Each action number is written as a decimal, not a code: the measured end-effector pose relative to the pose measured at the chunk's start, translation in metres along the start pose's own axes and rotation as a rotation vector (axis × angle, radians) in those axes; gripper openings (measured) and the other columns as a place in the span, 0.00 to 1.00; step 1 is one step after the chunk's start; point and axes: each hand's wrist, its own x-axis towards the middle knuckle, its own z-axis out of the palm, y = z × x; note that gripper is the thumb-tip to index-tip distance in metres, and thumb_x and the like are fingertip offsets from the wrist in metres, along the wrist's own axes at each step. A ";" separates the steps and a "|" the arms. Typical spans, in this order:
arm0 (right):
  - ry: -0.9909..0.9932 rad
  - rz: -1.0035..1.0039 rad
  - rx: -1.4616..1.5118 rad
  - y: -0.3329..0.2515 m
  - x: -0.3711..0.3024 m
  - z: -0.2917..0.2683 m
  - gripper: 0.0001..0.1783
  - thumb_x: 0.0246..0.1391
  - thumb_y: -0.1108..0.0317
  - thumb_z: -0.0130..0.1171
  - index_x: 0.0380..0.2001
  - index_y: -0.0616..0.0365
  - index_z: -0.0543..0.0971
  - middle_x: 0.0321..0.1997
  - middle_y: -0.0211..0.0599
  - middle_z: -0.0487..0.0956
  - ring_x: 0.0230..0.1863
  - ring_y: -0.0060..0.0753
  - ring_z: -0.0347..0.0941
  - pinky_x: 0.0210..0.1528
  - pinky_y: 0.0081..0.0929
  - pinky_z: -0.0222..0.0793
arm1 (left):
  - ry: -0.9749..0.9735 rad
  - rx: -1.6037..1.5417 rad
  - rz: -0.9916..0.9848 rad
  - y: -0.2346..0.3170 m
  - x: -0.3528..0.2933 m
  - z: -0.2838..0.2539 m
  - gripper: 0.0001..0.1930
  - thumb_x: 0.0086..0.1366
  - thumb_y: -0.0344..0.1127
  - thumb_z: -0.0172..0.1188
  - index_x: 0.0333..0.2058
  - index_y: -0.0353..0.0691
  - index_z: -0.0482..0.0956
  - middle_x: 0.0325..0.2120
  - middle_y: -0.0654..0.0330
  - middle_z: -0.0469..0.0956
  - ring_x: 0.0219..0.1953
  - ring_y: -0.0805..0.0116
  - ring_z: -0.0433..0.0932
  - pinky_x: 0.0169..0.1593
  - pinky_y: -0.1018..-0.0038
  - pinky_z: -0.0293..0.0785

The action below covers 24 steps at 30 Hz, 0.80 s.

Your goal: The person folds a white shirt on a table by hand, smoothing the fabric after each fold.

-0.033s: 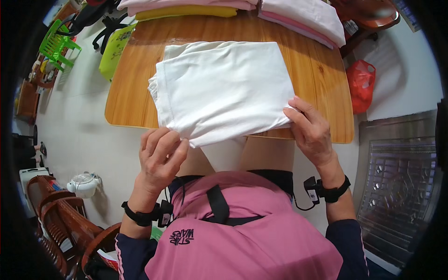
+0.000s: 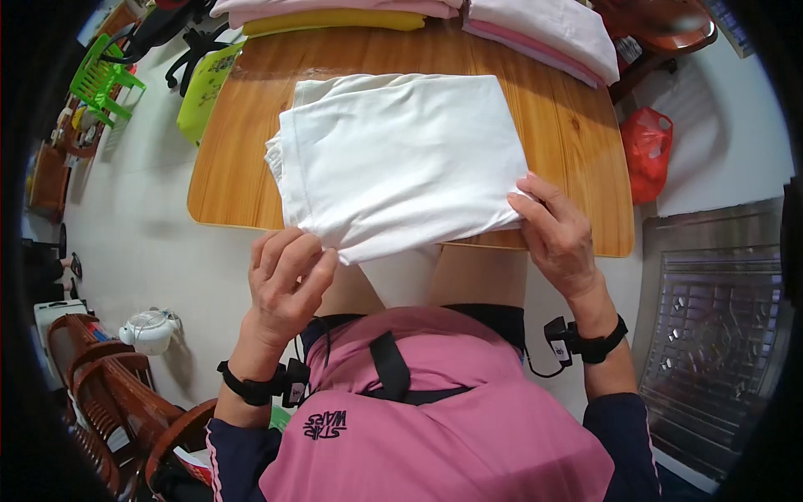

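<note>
Comparing this moment with the frame just before, we find no change that we can make out. Cloth and hands keep their places, so in our judgement the work stands at a pause, with the fold unaltered.

We locate the white cloth [image 2: 410, 159] on the worktop [image 2: 577, 167], mostly between its left and right edges, and reaching past the near edge at the cloth's lower left corner. It lies in layers; the layer ends show unevenly at its left side, and creases run across its near part.

The left hand [image 2: 288, 272] has its grip closed on that lower left corner, beyond the near edge. The right hand [image 2: 559, 238] has its grip on the cloth's right side, close to the near edge, with thumb and forefinger uppermost; the fingers beneath are partly hidden.

Along the far edge we note a left stack [image 2: 335, 21] and a right stack [image 2: 544, 38]. A red bag [image 2: 648, 155] is beside the right edge.
</note>
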 end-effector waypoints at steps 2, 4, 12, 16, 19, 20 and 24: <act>-0.003 -0.011 -0.009 0.001 0.000 -0.003 0.15 0.46 0.78 0.64 0.40 0.57 0.80 0.45 0.44 0.79 0.50 0.47 0.78 0.46 0.34 0.77 | 0.032 -0.015 -0.012 0.001 0.000 0.004 0.14 0.44 0.25 0.63 0.33 0.41 0.80 0.37 0.59 0.75 0.43 0.59 0.75 0.46 0.65 0.71; -0.011 -0.006 -0.041 0.005 0.001 -0.008 0.15 0.46 0.79 0.63 0.40 0.56 0.81 0.45 0.43 0.79 0.50 0.47 0.78 0.47 0.36 0.76 | 0.077 -0.034 -0.099 0.002 0.001 0.009 0.14 0.44 0.22 0.63 0.33 0.41 0.80 0.37 0.59 0.75 0.43 0.59 0.76 0.46 0.65 0.71; 0.006 0.040 -0.043 0.001 -0.003 -0.003 0.17 0.46 0.79 0.62 0.42 0.55 0.81 0.47 0.41 0.79 0.51 0.46 0.78 0.50 0.36 0.75 | 0.069 -0.027 -0.111 -0.006 0.008 0.002 0.17 0.43 0.22 0.63 0.35 0.41 0.81 0.40 0.59 0.78 0.42 0.58 0.77 0.44 0.65 0.71; 0.011 0.044 -0.042 0.000 -0.004 -0.001 0.17 0.46 0.80 0.62 0.42 0.55 0.81 0.47 0.41 0.79 0.51 0.46 0.78 0.50 0.36 0.75 | 0.120 0.044 -0.045 -0.010 0.012 -0.004 0.15 0.43 0.22 0.63 0.33 0.40 0.81 0.39 0.58 0.78 0.42 0.58 0.77 0.43 0.65 0.71; 0.012 0.058 -0.034 -0.003 -0.005 -0.001 0.17 0.46 0.80 0.62 0.42 0.55 0.81 0.48 0.41 0.79 0.52 0.46 0.78 0.51 0.36 0.74 | 0.125 0.043 -0.034 -0.012 0.003 0.003 0.14 0.43 0.22 0.63 0.32 0.40 0.80 0.38 0.58 0.78 0.41 0.59 0.77 0.43 0.66 0.71; 0.010 0.064 -0.031 -0.003 -0.006 0.000 0.17 0.46 0.80 0.62 0.42 0.55 0.81 0.48 0.41 0.79 0.52 0.46 0.78 0.51 0.36 0.74 | 0.117 0.019 -0.044 -0.011 -0.002 0.006 0.14 0.42 0.22 0.63 0.32 0.40 0.80 0.38 0.58 0.78 0.41 0.59 0.77 0.43 0.66 0.71; 0.032 0.062 -0.020 -0.004 -0.007 0.005 0.18 0.45 0.79 0.62 0.42 0.54 0.81 0.48 0.39 0.79 0.52 0.45 0.78 0.51 0.36 0.74 | 0.103 0.030 -0.102 -0.012 -0.007 0.002 0.15 0.43 0.21 0.63 0.33 0.40 0.79 0.38 0.59 0.77 0.42 0.58 0.77 0.44 0.65 0.71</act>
